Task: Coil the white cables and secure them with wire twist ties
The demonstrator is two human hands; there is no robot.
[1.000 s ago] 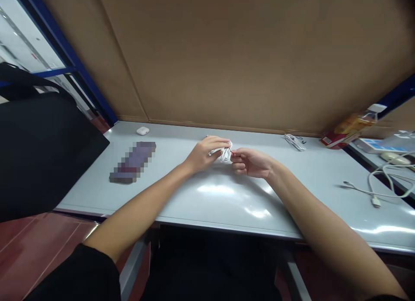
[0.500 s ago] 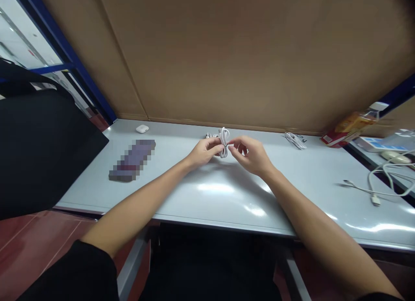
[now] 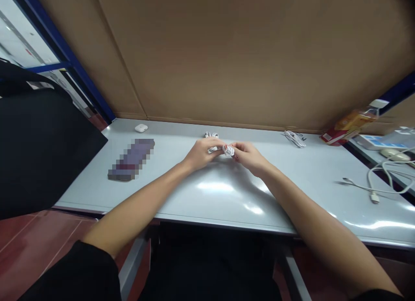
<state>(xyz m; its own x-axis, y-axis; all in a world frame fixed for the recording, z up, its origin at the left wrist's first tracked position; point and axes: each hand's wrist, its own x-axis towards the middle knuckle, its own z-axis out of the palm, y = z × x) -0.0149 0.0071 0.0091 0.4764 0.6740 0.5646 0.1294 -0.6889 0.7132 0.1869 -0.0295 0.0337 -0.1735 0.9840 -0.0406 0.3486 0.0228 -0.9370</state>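
A white coiled cable [image 3: 228, 151] is held just above the grey table, end-on to me. My left hand [image 3: 201, 154] pinches its left side between thumb and fingers. On the other side my right hand [image 3: 249, 157] closes its fingertips on the same coil. My fingers cover part of the bundle, and the tie at its middle cannot be made out. Just behind my left hand another white cable bundle [image 3: 212, 135] lies on the table. Farther right, near the cardboard wall, rests a third white cable bundle [image 3: 294, 139] with a dark tie.
A blurred-out dark phone-like object [image 3: 131, 160] and a white earbud case [image 3: 141, 128] lie left on the table [image 3: 201, 206]. To the right are a loose white cable [image 3: 375, 198], a tilted bottle [image 3: 356, 121] and a mouse [image 3: 394, 155]. A black bag [image 3: 42, 149] hangs at left.
The coil has been turned from upright to end-on. My right hand has moved left onto it, and its fingers have closed on the coil.
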